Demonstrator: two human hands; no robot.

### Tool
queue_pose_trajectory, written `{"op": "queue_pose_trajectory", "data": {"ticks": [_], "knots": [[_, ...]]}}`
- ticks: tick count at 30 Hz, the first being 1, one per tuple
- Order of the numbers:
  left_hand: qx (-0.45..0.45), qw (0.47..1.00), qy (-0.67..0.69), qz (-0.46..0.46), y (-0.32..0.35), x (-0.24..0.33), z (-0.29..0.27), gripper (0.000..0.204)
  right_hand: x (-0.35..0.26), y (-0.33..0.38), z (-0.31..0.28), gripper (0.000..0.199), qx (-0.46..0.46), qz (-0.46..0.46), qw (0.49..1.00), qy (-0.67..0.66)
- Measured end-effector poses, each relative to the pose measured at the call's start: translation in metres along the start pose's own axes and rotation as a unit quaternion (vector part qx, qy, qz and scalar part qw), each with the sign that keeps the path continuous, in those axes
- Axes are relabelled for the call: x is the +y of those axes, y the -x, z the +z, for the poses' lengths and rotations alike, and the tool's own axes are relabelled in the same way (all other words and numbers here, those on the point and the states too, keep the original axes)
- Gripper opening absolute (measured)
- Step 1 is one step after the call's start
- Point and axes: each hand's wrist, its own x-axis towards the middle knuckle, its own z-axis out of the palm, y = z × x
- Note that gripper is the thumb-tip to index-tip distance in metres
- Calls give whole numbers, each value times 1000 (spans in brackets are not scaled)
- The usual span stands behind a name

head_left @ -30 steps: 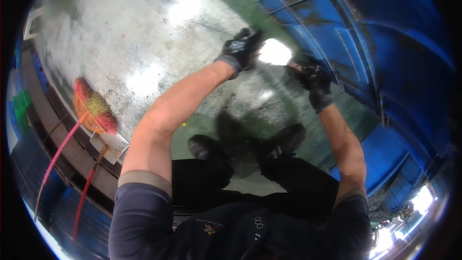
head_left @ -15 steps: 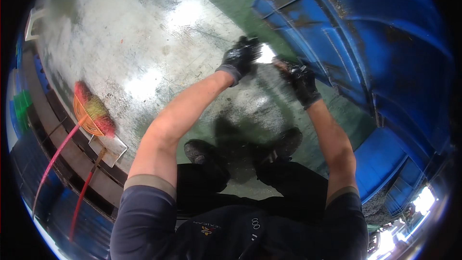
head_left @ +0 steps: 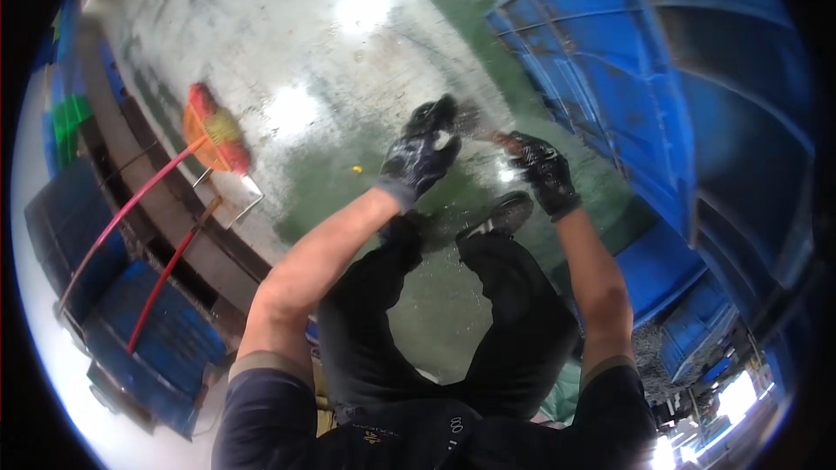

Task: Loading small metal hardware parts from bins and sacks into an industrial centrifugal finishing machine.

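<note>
Black work gloves cover both hands, which are raised in front of the person above a wet, glossy grey-green floor (head_left: 287, 61). The left hand (head_left: 424, 152) has its grip closed, fingers curled together around the near end of a thin dark rod-like object (head_left: 484, 129); a pale patch shows on the glove's back. The right hand (head_left: 542, 172) sits just beside it, to the right and slightly lower, with its grip also closed around the same object, which spans the short gap between the two hands. The object is blurred, and its kind cannot be told. Both bare forearms rise from short dark sleeves at the lower edge of the view. Below the hands, the person's dark trousers and one dark shoe (head_left: 501, 211) are visible, the shoe resting on the floor directly beneath the right hand. Large blue bins (head_left: 627, 96) stand to the right, near the right hand but apart from it. To the left, well apart from both hands, a broom with orange and red bristles (head_left: 216, 135) and a pink handle lies against a dark ledge, with a metal dustpan (head_left: 237, 196) on a red handle just beside it. More blue containers (head_left: 165, 339) sit at lower left.
</note>
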Motion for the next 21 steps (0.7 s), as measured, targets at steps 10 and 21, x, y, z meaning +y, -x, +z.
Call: {"op": "queue_pose_trajectory", "data": {"ticks": [10,21], "knots": [[179,956,-198,-119,356,165,-213,39,-247,252,167,34,-72,-34,996,47],[447,656,145,-590,860,297,-49,49,-386,538,382,43,-331,95,923,169]]}}
